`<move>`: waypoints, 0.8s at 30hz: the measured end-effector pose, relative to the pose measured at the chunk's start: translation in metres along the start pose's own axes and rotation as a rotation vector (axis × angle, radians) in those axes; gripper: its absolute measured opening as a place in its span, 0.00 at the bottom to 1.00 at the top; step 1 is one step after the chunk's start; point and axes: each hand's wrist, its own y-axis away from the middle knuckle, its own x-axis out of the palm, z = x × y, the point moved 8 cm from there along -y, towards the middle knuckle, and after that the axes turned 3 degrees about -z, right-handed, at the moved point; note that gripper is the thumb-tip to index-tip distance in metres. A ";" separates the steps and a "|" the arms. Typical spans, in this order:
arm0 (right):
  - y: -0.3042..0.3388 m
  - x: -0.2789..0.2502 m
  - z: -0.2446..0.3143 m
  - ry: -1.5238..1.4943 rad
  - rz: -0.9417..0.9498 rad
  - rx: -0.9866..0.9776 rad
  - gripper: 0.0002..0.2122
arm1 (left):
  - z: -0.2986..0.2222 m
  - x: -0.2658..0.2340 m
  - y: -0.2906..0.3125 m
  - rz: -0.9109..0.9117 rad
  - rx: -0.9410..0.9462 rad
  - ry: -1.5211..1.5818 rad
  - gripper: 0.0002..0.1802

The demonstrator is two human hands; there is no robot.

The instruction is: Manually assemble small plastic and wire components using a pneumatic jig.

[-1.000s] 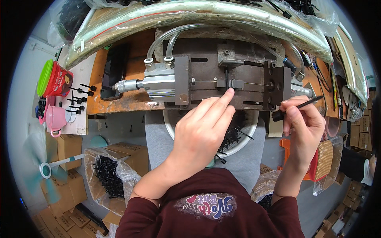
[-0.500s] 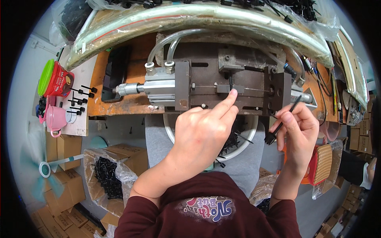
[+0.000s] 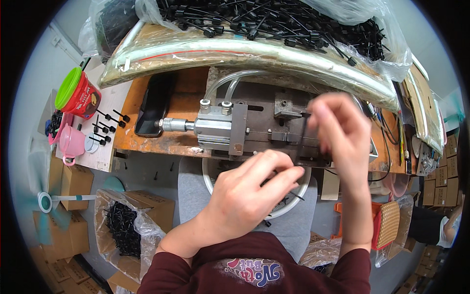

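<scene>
A thin black plastic stem (image 3: 302, 138), like the loose parts that have a stem and a blocky head, stands between my two hands. My right hand (image 3: 342, 130), smeared by motion, is closed at the stem's upper end. At the lower end are the closed, pinched fingers of my left hand (image 3: 249, 188); what they hold is mostly hidden. Both hands are in front of a metal bench fixture (image 3: 264, 120), with a silver cylinder (image 3: 214, 130) at its left and a small dark block (image 3: 280, 136) on a thin rod in its middle. My right hand hides the fixture's right end.
A clear-wrapped ledge (image 3: 254, 49) with a heap of black parts (image 3: 274, 22) runs behind the fixture. A phone (image 3: 154, 105), several loose parts (image 3: 105, 128), a red tub (image 3: 81, 98) and a pink cup (image 3: 72, 143) are at left. A white-rimmed basket (image 3: 209, 179) sits on my lap.
My left fingertip has left the fixture's middle block, and that hand has drawn back, closed. My right hand has risen and moved left. The view has tipped up, showing more of the heap.
</scene>
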 end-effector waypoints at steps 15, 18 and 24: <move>-0.121 0.011 0.025 0.997 -0.114 -0.643 0.13 | 0.021 0.042 0.007 0.094 0.044 -0.310 0.13; -0.113 0.010 0.028 0.876 -0.083 -0.665 0.10 | 0.028 0.046 0.014 0.074 0.034 -0.381 0.08; -0.118 -0.041 0.006 0.750 -0.106 -0.658 0.07 | 0.027 0.065 0.014 0.121 0.075 -0.377 0.09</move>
